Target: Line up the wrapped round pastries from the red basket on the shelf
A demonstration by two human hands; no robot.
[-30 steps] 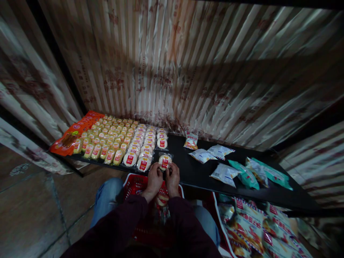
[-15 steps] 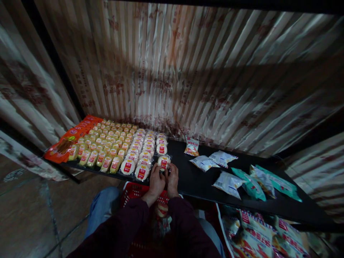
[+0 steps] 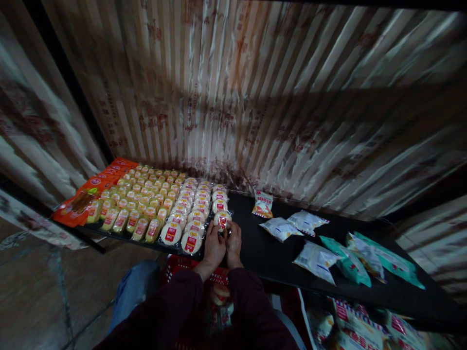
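A round white cake in clear wrap with a red label point(image 3: 222, 220) lies at the front of the third, shortest row of wrapped round cakes point(image 3: 219, 195). My left hand point(image 3: 213, 247) has its fingers closed on the near left edge of this cake. At its near right edge my right hand point(image 3: 234, 243) pinches the wrapper. Two longer rows of the same wrapped cakes point(image 3: 191, 241) stand just left of my hands, overlapping one another. The fingertips are partly hidden.
Small yellow wrapped cakes point(image 3: 140, 229) and orange packets point(image 3: 80, 200) fill the left of the black shelf point(image 3: 255, 253). Several white snack bags point(image 3: 316, 260) and teal packs point(image 3: 348, 260) lie right. A red basket point(image 3: 178, 262) sits below, beside larger bags point(image 3: 359, 325). Corrugated sheeting point(image 3: 226, 97) stands behind.
Both hands have pushed the held cake a little away from me, so it now meets the row behind it. The camera view has shifted slightly.
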